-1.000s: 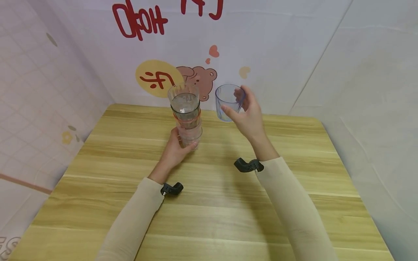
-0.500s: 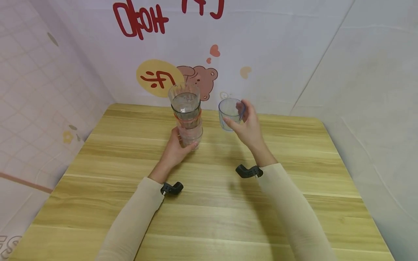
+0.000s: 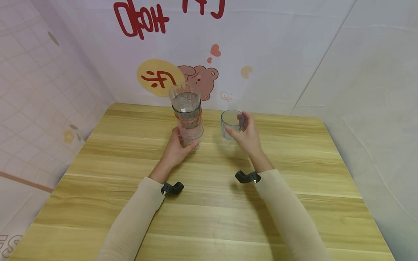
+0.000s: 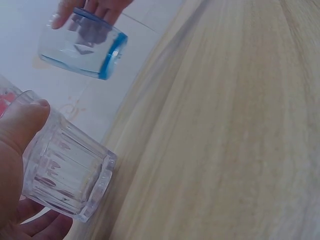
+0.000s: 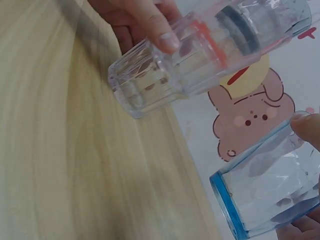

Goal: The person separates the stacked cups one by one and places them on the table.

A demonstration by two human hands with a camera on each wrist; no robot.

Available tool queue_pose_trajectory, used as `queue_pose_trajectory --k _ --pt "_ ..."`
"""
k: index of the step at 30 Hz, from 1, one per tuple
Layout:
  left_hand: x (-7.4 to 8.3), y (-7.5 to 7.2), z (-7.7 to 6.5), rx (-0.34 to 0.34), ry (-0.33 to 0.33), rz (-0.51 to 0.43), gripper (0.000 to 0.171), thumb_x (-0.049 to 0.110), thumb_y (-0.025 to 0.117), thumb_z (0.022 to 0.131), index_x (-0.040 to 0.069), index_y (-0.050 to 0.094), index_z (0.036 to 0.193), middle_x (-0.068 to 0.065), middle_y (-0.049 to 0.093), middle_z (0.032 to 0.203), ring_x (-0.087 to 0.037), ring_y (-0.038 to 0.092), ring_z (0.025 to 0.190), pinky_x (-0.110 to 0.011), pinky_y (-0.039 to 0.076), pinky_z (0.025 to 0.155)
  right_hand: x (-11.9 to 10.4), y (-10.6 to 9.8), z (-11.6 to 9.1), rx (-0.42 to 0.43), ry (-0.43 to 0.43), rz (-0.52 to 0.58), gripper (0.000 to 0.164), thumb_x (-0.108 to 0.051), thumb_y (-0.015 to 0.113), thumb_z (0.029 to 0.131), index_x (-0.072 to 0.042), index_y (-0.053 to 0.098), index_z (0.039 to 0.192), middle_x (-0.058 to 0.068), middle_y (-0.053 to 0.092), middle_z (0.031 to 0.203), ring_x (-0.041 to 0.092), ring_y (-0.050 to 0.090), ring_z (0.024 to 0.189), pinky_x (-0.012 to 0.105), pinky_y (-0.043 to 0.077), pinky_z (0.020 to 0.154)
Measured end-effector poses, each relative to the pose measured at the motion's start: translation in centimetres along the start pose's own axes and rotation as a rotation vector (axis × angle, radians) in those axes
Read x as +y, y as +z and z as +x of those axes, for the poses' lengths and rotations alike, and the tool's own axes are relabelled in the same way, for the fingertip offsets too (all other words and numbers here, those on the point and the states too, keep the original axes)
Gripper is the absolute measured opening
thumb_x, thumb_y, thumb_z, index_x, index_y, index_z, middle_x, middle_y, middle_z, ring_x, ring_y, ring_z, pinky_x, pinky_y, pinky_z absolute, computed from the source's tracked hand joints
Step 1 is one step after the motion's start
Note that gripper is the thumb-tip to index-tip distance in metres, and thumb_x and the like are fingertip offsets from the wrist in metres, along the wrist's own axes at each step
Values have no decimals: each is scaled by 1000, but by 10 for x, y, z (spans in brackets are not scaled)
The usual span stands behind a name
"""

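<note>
My left hand (image 3: 173,149) grips the lowest cup of a tall stack of nested clear plastic cups (image 3: 187,105). One cup in the stack has a dark band, another a red one, as the right wrist view also shows on the stack (image 5: 210,55). To the right of the stack, my right hand (image 3: 249,139) holds a single clear cup with a blue tint (image 3: 230,131) by its sides, thumb in front and fingers behind. That cup is upright, low over the table's far part and apart from the stack. In the left wrist view, its base (image 4: 112,55) shows bright blue.
The wood-grain table (image 3: 202,217) stretches toward me from the back wall (image 3: 277,54), which carries red lettering and a printed bear. Pale walls stand at both sides. Each wrist wears a dark camera mount, such as the left mount (image 3: 172,188).
My right hand has lowered the blue-tinted cup toward the table, slightly nearer to me. The left hand and the stack have stayed in place.
</note>
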State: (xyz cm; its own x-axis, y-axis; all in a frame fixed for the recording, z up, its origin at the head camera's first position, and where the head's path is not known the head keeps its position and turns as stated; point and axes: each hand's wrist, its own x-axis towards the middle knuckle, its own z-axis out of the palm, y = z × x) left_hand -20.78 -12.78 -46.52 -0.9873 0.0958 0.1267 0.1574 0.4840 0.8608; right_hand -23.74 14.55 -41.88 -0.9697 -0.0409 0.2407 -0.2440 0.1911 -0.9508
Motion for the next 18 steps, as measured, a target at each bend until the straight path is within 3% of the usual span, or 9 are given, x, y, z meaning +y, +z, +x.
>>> queue_pose_trajectory --k 6,18 --pt "-1 0 0 7 -1 2 93 41 73 82 9 15 148 -15 38 141 -28 45 126 -43 42 102 20 1 -3 15 41 -43 92 -27 82 75 -8 25 145 9 41 143 17 36 136 27 27 113" --pt "-2 2 0 6 8 -19 94 44 73 81 10 16 148 -13 38 142 -27 45 127 -42 42 102 37 2 -10 40 107 -57 96 -33 83 73 -8 24 145 12 40 145 22 35 138 32 24 115"
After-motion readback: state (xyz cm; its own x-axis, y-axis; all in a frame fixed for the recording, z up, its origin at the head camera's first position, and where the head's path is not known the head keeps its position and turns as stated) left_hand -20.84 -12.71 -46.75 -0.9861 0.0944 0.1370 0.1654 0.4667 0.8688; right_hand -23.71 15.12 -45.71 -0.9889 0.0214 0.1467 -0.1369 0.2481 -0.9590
